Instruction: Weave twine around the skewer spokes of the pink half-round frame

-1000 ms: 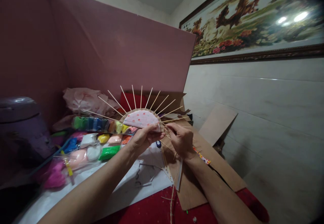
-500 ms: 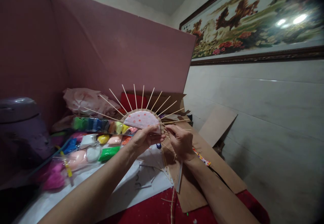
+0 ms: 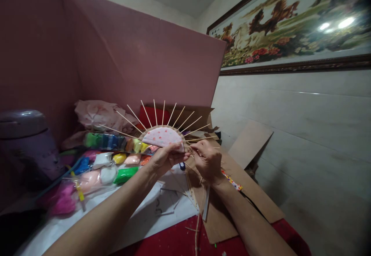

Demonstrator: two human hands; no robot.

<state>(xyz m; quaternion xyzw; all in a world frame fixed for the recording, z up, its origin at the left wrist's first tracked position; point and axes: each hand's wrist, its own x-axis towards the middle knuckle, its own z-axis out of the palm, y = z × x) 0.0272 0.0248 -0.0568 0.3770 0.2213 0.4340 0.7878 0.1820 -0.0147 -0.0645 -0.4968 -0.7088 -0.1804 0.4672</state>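
Observation:
A half-visible pink disc with red dots (image 3: 162,137) is held up in front of me. Twine is wound round its edge, and thin wooden sticks (image 3: 164,113) fan outward from it. My left hand (image 3: 169,158) is closed on the disc's lower right part, thumb on the front face. Close beside it, my right hand (image 3: 207,158) pinches the twine at the disc's right edge, among the lower sticks. A length of twine (image 3: 197,229) hangs down below my right hand. The exact spot between the right fingertips is partly hidden.
Several bags of coloured clay (image 3: 126,174) lie at the left on white paper (image 3: 145,219). A purple flask (image 3: 27,148) stands far left. Brown cardboard (image 3: 222,225) lies at the right over a red cloth (image 3: 174,238). A framed horse picture (image 3: 269,28) hangs above.
The disc and sticks have tilted very slightly, with the upper stick tips a little lower. Both hands keep their grip in nearly the same place. The camera view has shifted slightly.

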